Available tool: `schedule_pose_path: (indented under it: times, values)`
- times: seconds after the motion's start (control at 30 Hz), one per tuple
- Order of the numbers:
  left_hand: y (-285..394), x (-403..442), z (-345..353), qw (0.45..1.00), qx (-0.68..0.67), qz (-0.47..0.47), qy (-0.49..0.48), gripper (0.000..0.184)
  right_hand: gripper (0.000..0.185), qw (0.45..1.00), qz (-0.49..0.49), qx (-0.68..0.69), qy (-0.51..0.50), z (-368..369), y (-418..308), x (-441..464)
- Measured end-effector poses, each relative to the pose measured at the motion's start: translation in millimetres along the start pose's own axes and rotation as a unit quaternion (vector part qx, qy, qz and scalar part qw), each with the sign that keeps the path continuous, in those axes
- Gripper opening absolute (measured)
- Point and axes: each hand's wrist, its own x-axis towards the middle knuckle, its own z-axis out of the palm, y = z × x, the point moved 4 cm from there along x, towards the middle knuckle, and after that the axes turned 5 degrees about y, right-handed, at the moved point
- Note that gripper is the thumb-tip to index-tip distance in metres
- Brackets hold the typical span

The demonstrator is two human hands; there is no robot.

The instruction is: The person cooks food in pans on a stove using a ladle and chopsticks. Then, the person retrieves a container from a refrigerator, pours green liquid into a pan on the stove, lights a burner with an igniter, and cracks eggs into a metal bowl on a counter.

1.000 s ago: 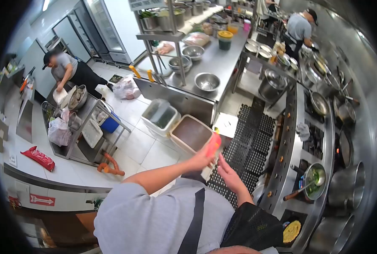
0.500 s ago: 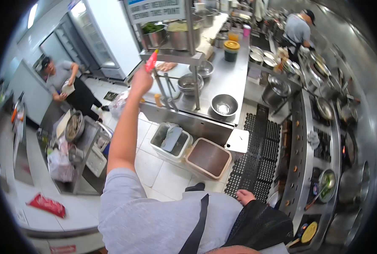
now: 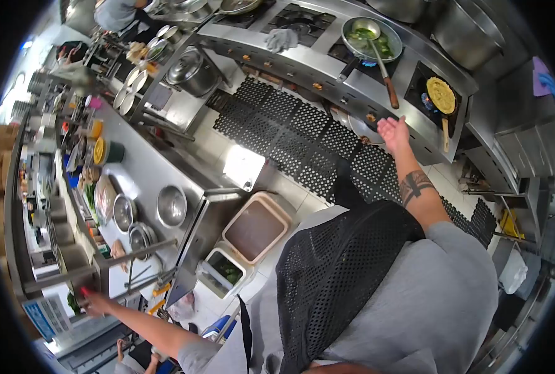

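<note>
Ladle [image 3: 389, 86] rests in pan [image 3: 394, 37], greens [image 3: 357, 38] already in, heating judged unfinished; right hand [image 3: 393, 133], spread and empty, near its handle; left hand [image 3: 95, 304] at red item [image 3: 85, 291], grip cannot be told.

The stove [image 3: 296, 73] carries pans [image 3: 397, 45] and a cloth [image 3: 281, 40].

Black perforated mats [image 3: 308, 131] lie on a pale tiled floor [image 3: 212, 146] between a long steel stove [image 3: 296, 76] and a steel counter [image 3: 143, 161]; steel cabinetry [image 3: 519, 148] stands past the stove's end
</note>
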Motion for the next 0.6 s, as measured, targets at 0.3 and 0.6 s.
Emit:
schedule_pose_path:
  times: [0.3, 0.6]
  values:
    - [320.0, -406.0, -73.6, 0.931, -0.239, 0.266, -0.073, 0.026, 0.034, 0.948, 0.028, -0.252, -0.194, 116.5, -121.4, 3.6]
    - [531.0, -765.4, 12.0, 0.503, -0.325, 0.297, -0.744, 0.042, 0.06, 0.557, -0.295, -0.773, 0.069, 90.0, -212.5, -51.0]
